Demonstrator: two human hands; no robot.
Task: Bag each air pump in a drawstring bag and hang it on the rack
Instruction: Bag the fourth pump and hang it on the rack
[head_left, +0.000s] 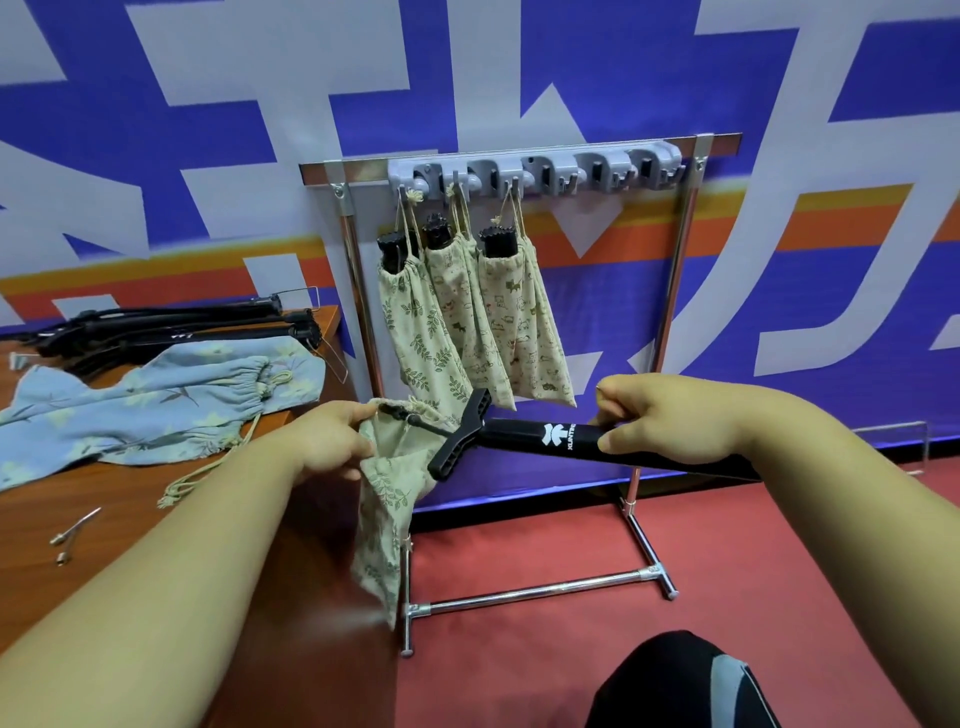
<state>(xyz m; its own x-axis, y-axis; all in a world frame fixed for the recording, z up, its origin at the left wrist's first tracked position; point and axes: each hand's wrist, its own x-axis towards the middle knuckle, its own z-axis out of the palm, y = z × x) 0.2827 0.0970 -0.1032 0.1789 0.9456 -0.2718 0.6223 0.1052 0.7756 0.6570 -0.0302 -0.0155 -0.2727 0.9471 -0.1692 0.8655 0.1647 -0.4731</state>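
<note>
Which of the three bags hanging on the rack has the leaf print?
The leftmost hanging bag: green leaves, while the middle bag and right bag show small animals.

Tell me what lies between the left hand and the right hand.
Head view: the air pump spans the gap, its T-handle at the mouth of the leaf-print bag that the left hand holds.

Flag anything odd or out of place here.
Nothing spilled or damaged. Small metal fittings lie loose on the wooden table, away from the spare air pumps. The three bagged pumps on the rack hang slanted, black ends poking out of their drawstring bags.
</note>
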